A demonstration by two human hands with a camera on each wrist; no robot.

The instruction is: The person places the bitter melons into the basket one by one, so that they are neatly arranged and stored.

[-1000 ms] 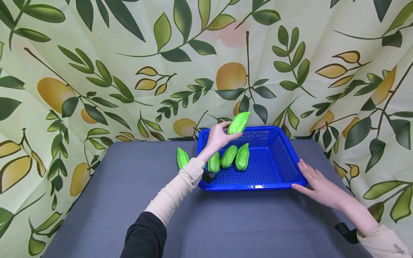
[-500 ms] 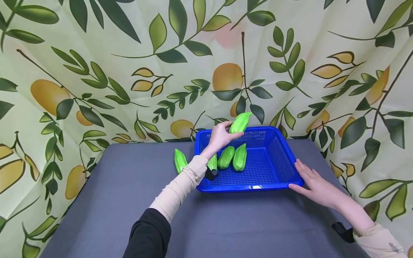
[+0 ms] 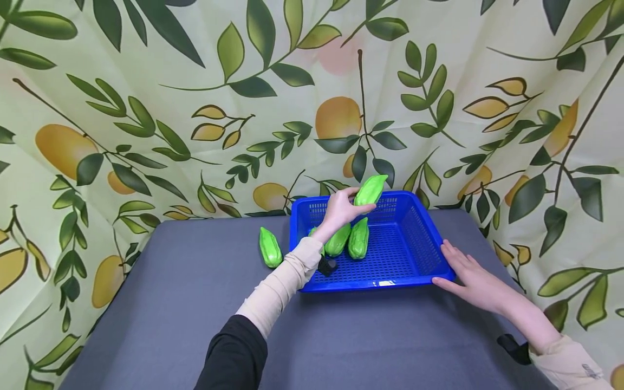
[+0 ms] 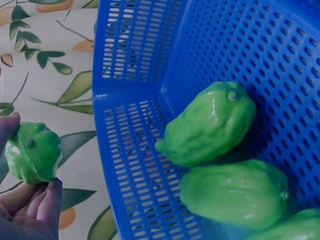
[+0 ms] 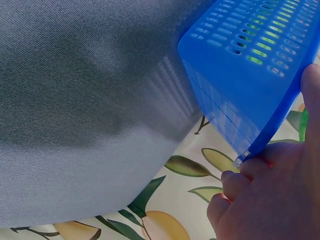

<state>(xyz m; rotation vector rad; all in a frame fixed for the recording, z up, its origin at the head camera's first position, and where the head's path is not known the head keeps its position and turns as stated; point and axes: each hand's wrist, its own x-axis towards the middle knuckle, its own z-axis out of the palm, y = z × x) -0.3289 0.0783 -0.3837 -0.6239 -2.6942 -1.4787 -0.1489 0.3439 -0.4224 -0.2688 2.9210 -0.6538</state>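
My left hand (image 3: 339,210) pinches a green bitter melon (image 3: 371,190) between thumb and fingers, its pointed tip up and to the right. It is held above the back part of a blue plastic basket (image 3: 375,284). Several bitter melons lie in the basket's left half, one upright in view (image 3: 358,239), another beside it (image 3: 337,241), and one mostly hidden behind my left wrist. In the left wrist view, the held bitter melon (image 4: 34,152) shows its stem end. My right hand (image 3: 475,280) rests against the basket's right front corner, fingers extended along the rim.
One more bitter melon (image 3: 270,247) lies on the grey tablecloth (image 3: 205,281), left of the basket. A leaf-and-fruit patterned curtain (image 3: 292,70) hangs close behind the table and along its sides.
My left hand has carried the bitter melon to the right and slightly lower over the basket. The view has shifted a little rightward. My right hand stays at the basket's corner.
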